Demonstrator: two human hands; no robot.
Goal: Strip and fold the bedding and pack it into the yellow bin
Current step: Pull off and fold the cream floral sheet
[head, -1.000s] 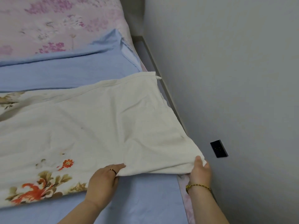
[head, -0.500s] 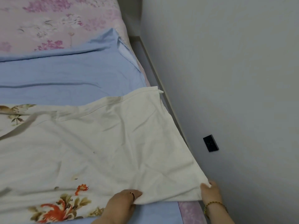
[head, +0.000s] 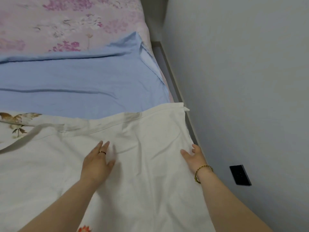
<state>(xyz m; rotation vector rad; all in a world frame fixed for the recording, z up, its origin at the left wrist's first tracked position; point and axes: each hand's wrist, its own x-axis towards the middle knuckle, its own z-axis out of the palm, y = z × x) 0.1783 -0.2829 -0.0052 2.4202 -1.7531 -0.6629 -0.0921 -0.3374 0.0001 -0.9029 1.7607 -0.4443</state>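
Head view: duvet cover being pressed flat, fold in progress

Far left: printed face of the duvet cover [head: 18,118] peeking from under its plain white reverse; turned back or inside out, cannot tell which. Beyond it, blue sheet [head: 75,84], then pink floral bedding [head: 66,22] at the far end. Neither stripped yet, by the look of it.

Left hand [head: 98,163]: spread wide, fingers straight, palm down on the white cloth, gripping nothing. Ring [head: 102,152] on one finger. Likely ironing out the creases just right of it ahead of the next fold.

Right hand [head: 194,156]: also open, fingers loose, resting on the cover's right edge beside the grey rail [head: 175,84]. Beaded bracelet [head: 204,167] at the wrist. Probably squaring that edge to the bed side and pinning it against drag from a left-hand sweep.

Further right: grey wall [head: 242,81], black socket [head: 240,174] low on it. No yellow bin in frame.

Versus half a second back: then both hands pinching the cover's near edge, left mid-edge, right at the corner. Now grip dropped, both palms flat further up the cloth. Blue strip nearer than the hands then; white there now. Far hem closer in, more blue showing beyond it.
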